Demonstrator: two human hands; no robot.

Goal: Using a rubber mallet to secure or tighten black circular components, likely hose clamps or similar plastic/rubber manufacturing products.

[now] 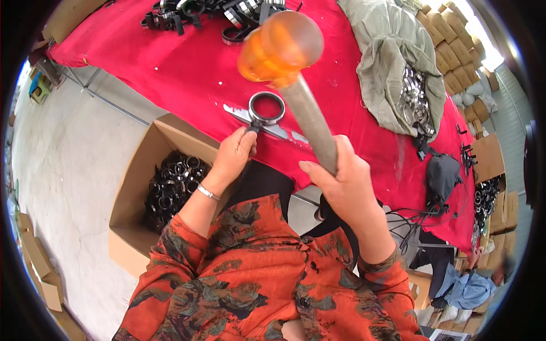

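Observation:
Wrapped round the grey handle of a mallet (317, 116), my right hand (347, 179) is closed. The mallet's translucent orange head (278, 48) is raised above the table. My left hand (236, 152) pinches the dark tab of a round pipe clamp (267, 95), a silver and black ring. The clamp rests over a flat metal bar (275, 131) near the front edge of the red-covered table (187, 94). The mallet head is apart from the clamp, up and to its right.
At my left stands an open cardboard box (132, 190) of dark clamps (176, 179). More clamps (242, 17) lie at the table's far side. A grey-green sack (378, 62) spills metal parts (417, 99) at the right, near a black bag (443, 179). Another person (469, 290) is low right.

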